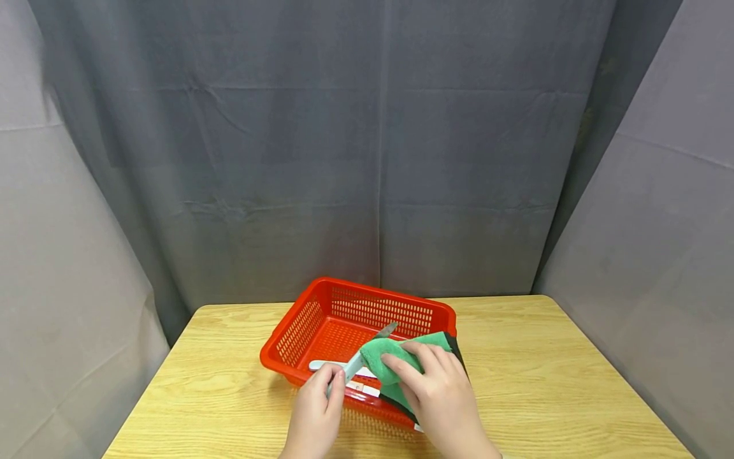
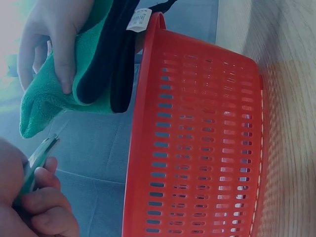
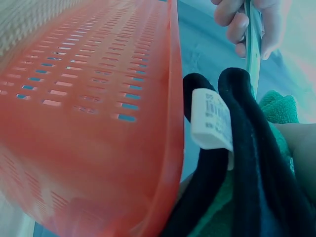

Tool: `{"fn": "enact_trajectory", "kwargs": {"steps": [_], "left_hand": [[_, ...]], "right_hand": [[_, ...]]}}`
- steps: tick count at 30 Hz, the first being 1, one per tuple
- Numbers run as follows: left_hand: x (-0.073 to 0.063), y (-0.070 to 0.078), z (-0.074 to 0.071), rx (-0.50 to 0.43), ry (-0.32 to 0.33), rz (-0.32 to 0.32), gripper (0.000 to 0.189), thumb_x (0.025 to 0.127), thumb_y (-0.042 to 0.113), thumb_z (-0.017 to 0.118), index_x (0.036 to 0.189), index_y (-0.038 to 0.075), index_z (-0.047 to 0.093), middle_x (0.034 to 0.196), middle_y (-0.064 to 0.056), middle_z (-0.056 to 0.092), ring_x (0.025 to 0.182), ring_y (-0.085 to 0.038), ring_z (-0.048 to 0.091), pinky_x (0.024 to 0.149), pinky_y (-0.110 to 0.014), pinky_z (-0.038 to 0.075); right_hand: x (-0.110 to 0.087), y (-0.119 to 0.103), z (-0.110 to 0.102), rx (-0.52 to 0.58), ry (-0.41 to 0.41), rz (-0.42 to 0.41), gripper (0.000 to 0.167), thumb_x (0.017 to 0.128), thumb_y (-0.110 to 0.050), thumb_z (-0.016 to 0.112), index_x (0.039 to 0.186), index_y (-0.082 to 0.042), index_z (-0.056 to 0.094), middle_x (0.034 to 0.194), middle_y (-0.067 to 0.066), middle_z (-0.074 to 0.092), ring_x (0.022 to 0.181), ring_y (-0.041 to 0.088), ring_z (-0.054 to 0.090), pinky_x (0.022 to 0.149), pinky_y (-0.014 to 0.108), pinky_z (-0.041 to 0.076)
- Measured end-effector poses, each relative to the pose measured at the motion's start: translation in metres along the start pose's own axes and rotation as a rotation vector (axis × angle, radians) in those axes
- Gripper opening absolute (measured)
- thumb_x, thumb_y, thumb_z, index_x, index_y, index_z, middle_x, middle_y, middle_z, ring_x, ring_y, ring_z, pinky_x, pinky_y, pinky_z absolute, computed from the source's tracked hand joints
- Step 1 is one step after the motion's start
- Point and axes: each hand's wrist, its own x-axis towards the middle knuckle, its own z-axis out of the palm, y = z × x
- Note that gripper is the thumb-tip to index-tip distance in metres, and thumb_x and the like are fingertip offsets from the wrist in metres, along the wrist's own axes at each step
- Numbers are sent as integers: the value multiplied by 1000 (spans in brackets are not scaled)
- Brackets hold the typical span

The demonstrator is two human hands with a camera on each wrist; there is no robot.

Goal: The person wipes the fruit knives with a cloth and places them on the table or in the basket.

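Observation:
In the head view my left hand (image 1: 318, 408) grips the pale blue-green handle of a knife (image 1: 353, 365), its grey blade pointing up and away over a red basket. My right hand (image 1: 438, 395) holds a green cloth (image 1: 381, 357) with black edging, folded against the knife near the base of the blade. In the left wrist view, the curled fingers (image 2: 49, 205) of my left hand wrap the handle below the cloth. A white label (image 3: 211, 118) hangs from the black edging in the right wrist view. Part of the knife is hidden behind the cloth.
The red perforated basket (image 1: 298, 319) stands on a wooden table (image 1: 550, 382), under both hands. Inside it lie a white-handled item (image 1: 321, 365) and another white piece (image 1: 369, 390). Grey curtains (image 1: 287, 159) enclose the table at the back and sides.

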Motion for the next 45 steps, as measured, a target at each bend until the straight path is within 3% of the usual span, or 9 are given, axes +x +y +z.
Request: {"fn": "enact_trajectory", "kwargs": {"steps": [9, 17, 24, 36, 45], "left_hand": [[-1, -1, 1, 8, 23, 74, 12, 102, 9, 61, 93, 15, 66, 71, 14, 44, 60, 4, 36, 54, -17, 37], [-1, 0, 2, 14, 15, 106, 10, 99, 6, 63, 93, 13, 66, 75, 12, 50, 63, 4, 40, 55, -18, 40], [-1, -1, 1, 5, 16, 117, 12, 99, 5, 63, 92, 14, 66, 73, 13, 48, 61, 4, 38, 54, -18, 39], [-2, 2, 0, 39, 1, 59, 10, 101, 10, 63, 92, 15, 66, 73, 12, 48, 61, 3, 38, 56, -19, 39], [-1, 4, 0, 54, 31, 16, 11, 102, 12, 61, 93, 14, 66, 73, 10, 50, 60, 2, 37, 55, -20, 38]], "right_hand": [[-2, 1, 2, 7, -9, 24, 48, 74, -6, 83, 116, -27, 75, 113, 5, 71, 96, 27, 66, 72, 44, 53], [-2, 10, -2, -40, -27, 103, 60, 64, -4, 94, 116, -28, 75, 113, 6, 71, 97, 27, 67, 72, 42, 54], [-2, 21, -4, -65, -12, 149, 60, 65, 1, 92, 115, -27, 75, 110, 9, 70, 94, 30, 67, 72, 45, 55], [1, 25, -9, -104, 25, 187, 58, 68, 4, 86, 116, -26, 75, 109, 11, 70, 92, 33, 65, 73, 47, 53], [3, 17, -12, -81, 35, 133, 60, 65, 2, 89, 116, -26, 75, 110, 10, 70, 94, 32, 67, 73, 47, 56]]}}
